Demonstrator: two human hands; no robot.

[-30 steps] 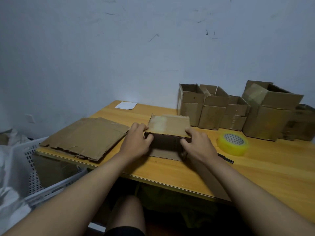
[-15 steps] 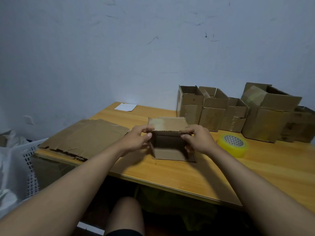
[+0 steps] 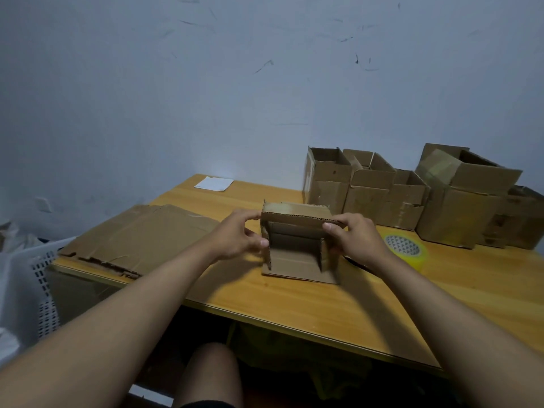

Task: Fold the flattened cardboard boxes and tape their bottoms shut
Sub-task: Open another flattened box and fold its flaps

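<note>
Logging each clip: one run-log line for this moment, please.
step: opening box | both hands grip small cardboard box | tape roll untouched

A wooden table with a yellowish top fills the middle and right of the view, its near edge running from nine o'clock down toward five o'clock. At its far left corner, around eleven o'clock of the tabletop, a white sheet of paper lies flat near the wall. The wall behind is pale blue-grey, marked with dark scuffs and scratches. At nine o'clock, beside the table's left end and lower than its top, stands a white perforated plastic basket with something pale and crumpled behind it.
</note>
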